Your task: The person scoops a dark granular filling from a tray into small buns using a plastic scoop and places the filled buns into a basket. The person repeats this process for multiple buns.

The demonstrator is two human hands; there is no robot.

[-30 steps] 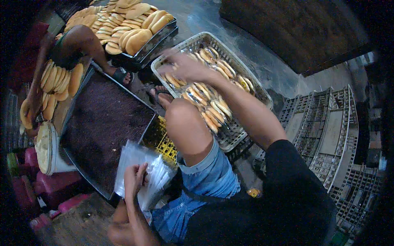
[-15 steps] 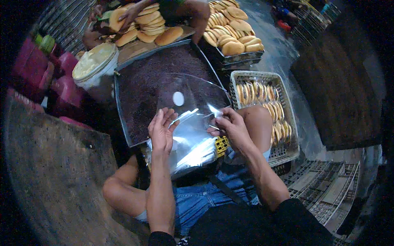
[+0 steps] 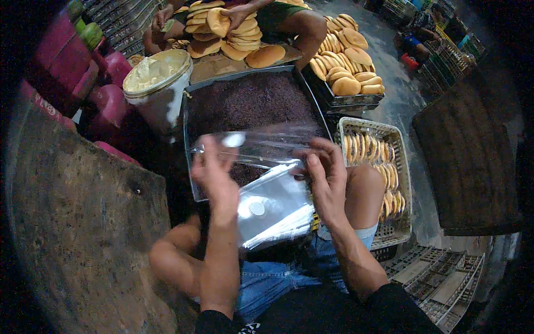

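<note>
A clear plastic bag (image 3: 264,146) is stretched crosswise between my two hands, above a wide metal tray (image 3: 188,119) of dark purple-brown crumbly stuff (image 3: 261,100). My left hand (image 3: 214,175), smeared by motion, grips its left end. At the other end, my right hand (image 3: 328,183) pinches the film between thumb and curled fingers. Below them, close to my lap, lies a stack of clear plastic bags (image 3: 272,209) with a pale round mark on top.
Behind the tray another person's hand (image 3: 240,15) holds a bun (image 3: 218,22) beside stacked buns. A bucket of pale cream (image 3: 158,75) stands left. At right are a crate of loose buns (image 3: 345,83) and a basket (image 3: 405,183) of filled, wrapped buns. A wooden board (image 3: 83,222) lies left.
The bag has gone from hanging loosely over the stack to being pulled taut sideways. My hands have moved farther apart, and the stack below shows more. The view has shifted left.
</note>
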